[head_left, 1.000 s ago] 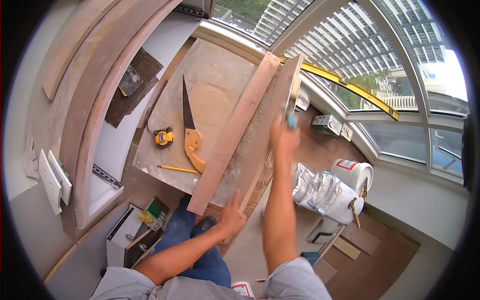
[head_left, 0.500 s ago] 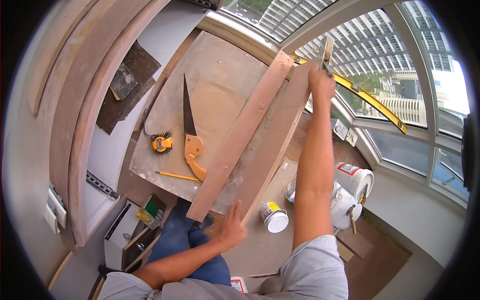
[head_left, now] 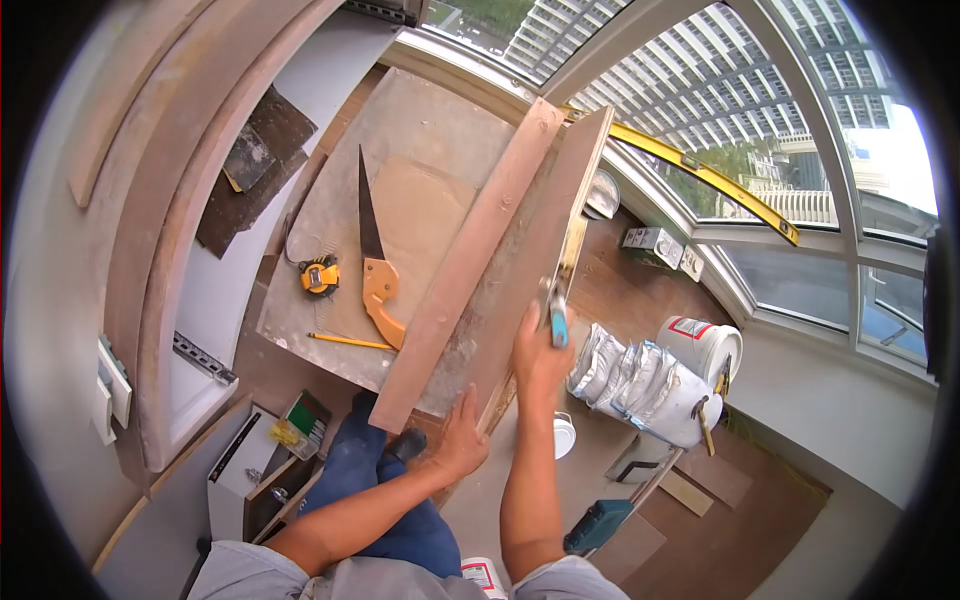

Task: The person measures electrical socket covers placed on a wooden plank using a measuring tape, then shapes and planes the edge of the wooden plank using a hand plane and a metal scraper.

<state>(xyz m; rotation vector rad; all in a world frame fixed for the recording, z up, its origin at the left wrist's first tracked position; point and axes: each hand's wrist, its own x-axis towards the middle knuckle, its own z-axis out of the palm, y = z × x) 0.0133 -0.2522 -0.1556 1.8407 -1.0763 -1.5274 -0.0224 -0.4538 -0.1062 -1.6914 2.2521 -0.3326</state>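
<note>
Head view shows pinkish timber (head_left: 533, 262), left grip (head_left: 462, 442) unclenched, right grip (head_left: 541, 352) clamping a tool (head_left: 569, 262).

A yellow spirit level (head_left: 738, 191) slants along the windows (head_left: 765, 110), a white bucket (head_left: 708, 343) near the wall (head_left: 825, 375).

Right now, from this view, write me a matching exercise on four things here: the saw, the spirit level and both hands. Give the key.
1. saw
2. left hand
3. spirit level
4. right hand

A. closed around a hand tool beside a board
B. yellow, in front of the windows
C. part orange, part dark
D. fingers laid at the near end of that board

Pairs: 1-C, 2-D, 3-B, 4-A
</note>
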